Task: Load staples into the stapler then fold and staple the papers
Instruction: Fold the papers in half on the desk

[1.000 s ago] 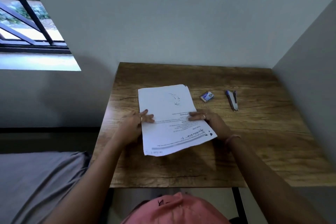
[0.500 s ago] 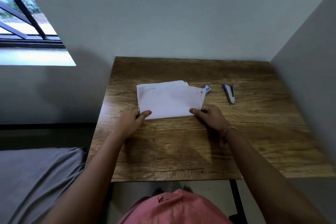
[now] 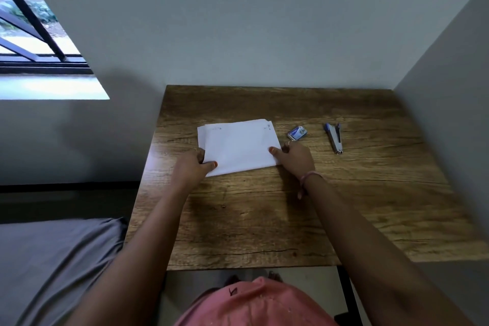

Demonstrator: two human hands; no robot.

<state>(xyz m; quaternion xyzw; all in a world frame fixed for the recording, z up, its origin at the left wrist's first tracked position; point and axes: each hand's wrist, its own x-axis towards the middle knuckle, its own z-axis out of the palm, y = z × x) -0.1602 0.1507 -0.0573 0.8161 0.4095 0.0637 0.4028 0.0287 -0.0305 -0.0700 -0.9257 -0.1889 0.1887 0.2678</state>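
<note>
Wood-grain table (image 3: 264,219) set into a corner between two pale walls, seen from above and behind the person's forearms; folded papers (image 3: 239,147) lie flat on the far middle of the tabletop, the stack slightly skewed, with sheet edges fanned a little at the far right corner; faint marks show near both far corners, too small to read. Left hand (image 3: 191,167) grips the near left corner of the papers, thumb laid on top at the near edge and fingers curled around the left edge; right hand (image 3: 293,157) rests at the near right corner, thumb pressing on the upper sheet and the remaining fingers on the table just beside the right edge; whether those fingers reach under the stack cannot be told. A ring shows on one right finger; a pinkish bracelet (image 3: 311,176) circles the right wrist. Small blue-and-white staple box (image 3: 297,132) lies just beyond the right hand, near the papers but apart from them; stapler (image 3: 334,137), blue and metal, lies farther right, well clear of the box, its two arms spread slightly at the far end. Window (image 3: 31,42) with dark bars at upper left; grey fabric (image 3: 53,259) at lower left; pink garment (image 3: 254,304) at the bottom edge.
</note>
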